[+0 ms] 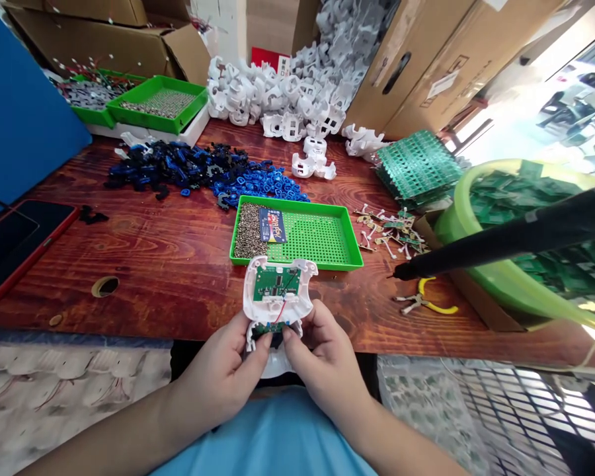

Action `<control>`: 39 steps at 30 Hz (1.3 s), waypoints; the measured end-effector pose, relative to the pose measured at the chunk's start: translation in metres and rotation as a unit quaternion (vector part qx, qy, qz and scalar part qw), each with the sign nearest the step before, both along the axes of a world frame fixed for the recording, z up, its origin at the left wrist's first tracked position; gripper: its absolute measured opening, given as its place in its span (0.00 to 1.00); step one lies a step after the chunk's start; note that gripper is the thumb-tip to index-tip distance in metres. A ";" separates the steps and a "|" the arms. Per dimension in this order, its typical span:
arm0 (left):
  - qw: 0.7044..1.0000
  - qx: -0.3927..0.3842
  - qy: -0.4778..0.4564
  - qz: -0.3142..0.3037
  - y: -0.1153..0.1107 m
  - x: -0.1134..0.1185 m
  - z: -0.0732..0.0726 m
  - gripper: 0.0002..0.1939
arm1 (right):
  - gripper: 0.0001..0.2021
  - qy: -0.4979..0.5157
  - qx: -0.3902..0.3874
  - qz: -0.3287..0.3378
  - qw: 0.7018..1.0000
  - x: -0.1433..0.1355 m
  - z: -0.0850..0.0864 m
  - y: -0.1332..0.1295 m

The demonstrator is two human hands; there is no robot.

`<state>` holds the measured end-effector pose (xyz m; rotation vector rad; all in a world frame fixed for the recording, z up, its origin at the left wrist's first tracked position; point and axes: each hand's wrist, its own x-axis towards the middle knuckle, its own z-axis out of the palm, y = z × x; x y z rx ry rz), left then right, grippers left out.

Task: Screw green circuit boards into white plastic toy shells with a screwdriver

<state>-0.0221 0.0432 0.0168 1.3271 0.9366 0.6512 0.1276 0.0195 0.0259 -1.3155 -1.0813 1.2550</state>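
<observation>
A white plastic housing (pixel 250 297) with a green circuit board (pixel 265 283) inside is held at the table's front edge. A red wire runs from that board down to a second white part with another small board. My left hand (pixel 228 363) grips the lower part from the left, thumb on its inner side. On the right, my right hand (pixel 324 354) grips the same part, its thumb pressed near the lower board. Both hands' other fingers are partly hidden beneath. Just beyond the housing lies a green tray (pixel 322 238) with small screws (pixel 248 231) and a dark card (pixel 272 225).
Behind the tray are blue and black parts (pixel 178 165) and white housings (pixel 277 92). To the right lie small wired boards (pixel 391 231), yellow-handled pliers (pixel 421 301), a black screwdriver-like tool (pixel 476 248) overhead, and a green-yellow tub (pixel 451 218). A red-edged phone (pixel 24 238) lies left.
</observation>
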 end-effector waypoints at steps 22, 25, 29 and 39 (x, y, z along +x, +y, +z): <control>0.998 0.046 0.034 0.006 -0.004 -0.003 -0.001 0.19 | 0.08 -0.074 -0.017 0.044 0.996 0.002 0.005 -0.009; 0.992 0.098 0.074 -0.005 -0.004 -0.004 0.000 0.19 | 0.09 -0.064 -0.010 0.045 0.997 0.002 0.004 -0.009; 0.994 0.091 0.064 -0.001 -0.001 -0.002 0.004 0.19 | 0.09 -0.046 -0.008 0.041 0.998 0.002 0.003 -0.009; 0.994 0.086 0.034 0.051 -0.002 -0.009 -0.004 0.23 | 0.06 -0.001 -0.023 0.067 0.997 -0.006 0.000 -0.006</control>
